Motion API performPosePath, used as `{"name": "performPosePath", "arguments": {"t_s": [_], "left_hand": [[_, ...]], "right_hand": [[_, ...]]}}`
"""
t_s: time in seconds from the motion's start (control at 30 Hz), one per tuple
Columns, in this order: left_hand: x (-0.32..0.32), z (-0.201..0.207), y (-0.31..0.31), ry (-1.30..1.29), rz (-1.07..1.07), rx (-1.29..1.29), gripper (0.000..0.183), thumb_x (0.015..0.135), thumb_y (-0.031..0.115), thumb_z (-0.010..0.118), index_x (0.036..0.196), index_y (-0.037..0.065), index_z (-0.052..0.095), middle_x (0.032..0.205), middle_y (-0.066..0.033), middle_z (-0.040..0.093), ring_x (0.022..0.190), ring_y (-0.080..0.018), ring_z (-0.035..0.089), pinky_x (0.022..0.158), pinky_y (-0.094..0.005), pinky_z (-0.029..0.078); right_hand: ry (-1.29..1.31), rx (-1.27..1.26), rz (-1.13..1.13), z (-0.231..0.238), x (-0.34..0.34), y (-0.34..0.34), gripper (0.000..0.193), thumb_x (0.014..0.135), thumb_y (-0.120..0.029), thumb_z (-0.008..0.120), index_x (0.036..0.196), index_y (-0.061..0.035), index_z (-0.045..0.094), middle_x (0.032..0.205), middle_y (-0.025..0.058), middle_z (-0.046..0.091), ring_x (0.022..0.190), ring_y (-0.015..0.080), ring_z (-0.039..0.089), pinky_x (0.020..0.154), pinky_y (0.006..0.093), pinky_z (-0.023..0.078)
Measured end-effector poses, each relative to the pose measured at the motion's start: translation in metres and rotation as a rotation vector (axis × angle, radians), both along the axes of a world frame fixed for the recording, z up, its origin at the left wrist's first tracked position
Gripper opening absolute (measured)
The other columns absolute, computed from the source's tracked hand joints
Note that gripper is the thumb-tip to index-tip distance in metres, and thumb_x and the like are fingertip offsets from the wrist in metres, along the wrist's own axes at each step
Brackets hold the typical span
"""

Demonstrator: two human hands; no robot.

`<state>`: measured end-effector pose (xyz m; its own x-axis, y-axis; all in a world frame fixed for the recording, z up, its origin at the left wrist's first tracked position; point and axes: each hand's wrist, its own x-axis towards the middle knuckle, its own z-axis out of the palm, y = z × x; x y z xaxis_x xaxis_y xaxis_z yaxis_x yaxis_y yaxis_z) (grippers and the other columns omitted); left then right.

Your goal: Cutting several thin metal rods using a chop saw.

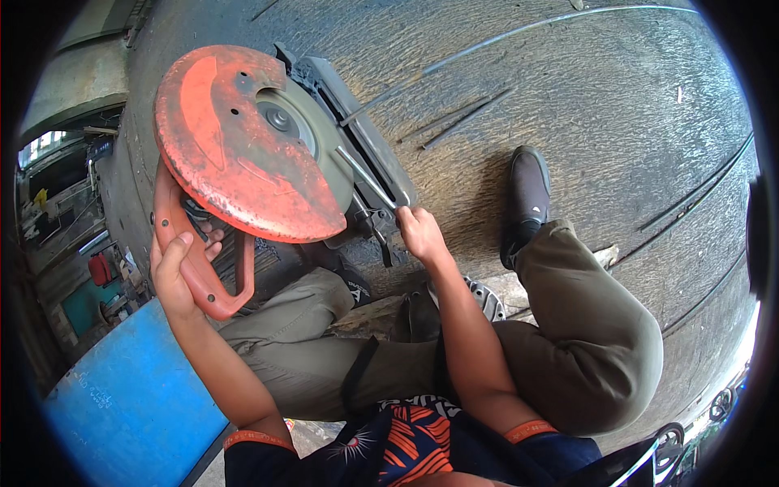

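A chop saw with a worn orange blade guard and a grey cutting disc stands on the concrete floor in front of me. My left hand grips the saw's orange handle. My right hand holds the near end of a thin metal rod that lies across the saw's vise beside the disc. My legs, in olive trousers, are folded below the saw.
Several thin steel rods lie on the concrete behind the saw, and more run along the right side. A blue panel sits at lower left. My dark shoe rests right of the saw. Cluttered shelves fill the far left.
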<state>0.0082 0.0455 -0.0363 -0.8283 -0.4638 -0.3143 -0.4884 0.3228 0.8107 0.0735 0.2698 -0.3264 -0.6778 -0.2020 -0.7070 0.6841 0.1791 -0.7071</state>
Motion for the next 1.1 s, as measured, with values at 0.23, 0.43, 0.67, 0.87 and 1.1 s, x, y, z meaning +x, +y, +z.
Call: {"name": "performPosePath", "arguments": {"t_s": [0.23, 0.43, 0.67, 0.87, 1.1], "left_hand": [[-0.002, 0.003, 0.007, 0.014, -0.026, -0.019, 0.058, 0.084, 0.014, 0.051, 0.138, -0.004, 0.040, 0.104, -0.0192, 0.060, 0.086, -0.0276, 0.066, 0.073, -0.0334, 0.055], [-0.006, 0.003, 0.008, -0.031, -0.106, -0.017, 0.073, 0.079, 0.018, 0.051, 0.147, 0.000, 0.033, 0.133, -0.0132, 0.051, 0.095, -0.0202, 0.059, 0.075, -0.0302, 0.051], [-0.005, 0.002, 0.008, 0.006, -0.027, -0.089, 0.078, 0.073, 0.019, 0.051, 0.145, -0.006, 0.032, 0.134, -0.0198, 0.051, 0.093, -0.0245, 0.063, 0.065, -0.0279, 0.053], [-0.007, -0.002, 0.013, 0.006, -0.057, -0.071, 0.080, 0.073, 0.019, 0.051, 0.145, -0.006, 0.031, 0.133, -0.0195, 0.051, 0.095, -0.0248, 0.063, 0.066, -0.0266, 0.053], [-0.007, 0.000, 0.011, -0.003, -0.055, -0.087, 0.081, 0.072, 0.023, 0.052, 0.146, -0.004, 0.032, 0.134, -0.0178, 0.051, 0.101, -0.0233, 0.061, 0.069, -0.0284, 0.053]], "right_hand": [[0.053, 0.041, 0.023, 0.003, 0.000, -0.003, 0.056, 0.088, -0.041, 0.041, 0.080, 0.0103, 0.062, 0.082, 0.0371, 0.058, 0.089, 0.0513, 0.059, 0.084, 0.0516, 0.045], [0.062, 0.063, 0.009, 0.001, 0.007, -0.005, 0.053, 0.088, -0.039, 0.042, 0.079, 0.0087, 0.062, 0.080, 0.0354, 0.059, 0.087, 0.0504, 0.060, 0.082, 0.0519, 0.046], [0.100, 0.052, 0.024, 0.008, 0.004, -0.007, 0.047, 0.088, -0.036, 0.043, 0.078, 0.0052, 0.063, 0.079, 0.0336, 0.059, 0.085, 0.0497, 0.059, 0.081, 0.0520, 0.046], [0.151, 0.039, -0.026, 0.003, 0.009, -0.006, 0.042, 0.087, -0.033, 0.045, 0.078, 0.0038, 0.063, 0.076, 0.0313, 0.059, 0.081, 0.0485, 0.060, 0.077, 0.0513, 0.047], [0.150, 0.043, -0.048, 0.005, 0.008, -0.009, 0.040, 0.086, -0.033, 0.048, 0.077, 0.0026, 0.064, 0.075, 0.0304, 0.060, 0.079, 0.0477, 0.060, 0.076, 0.0508, 0.048]]}}
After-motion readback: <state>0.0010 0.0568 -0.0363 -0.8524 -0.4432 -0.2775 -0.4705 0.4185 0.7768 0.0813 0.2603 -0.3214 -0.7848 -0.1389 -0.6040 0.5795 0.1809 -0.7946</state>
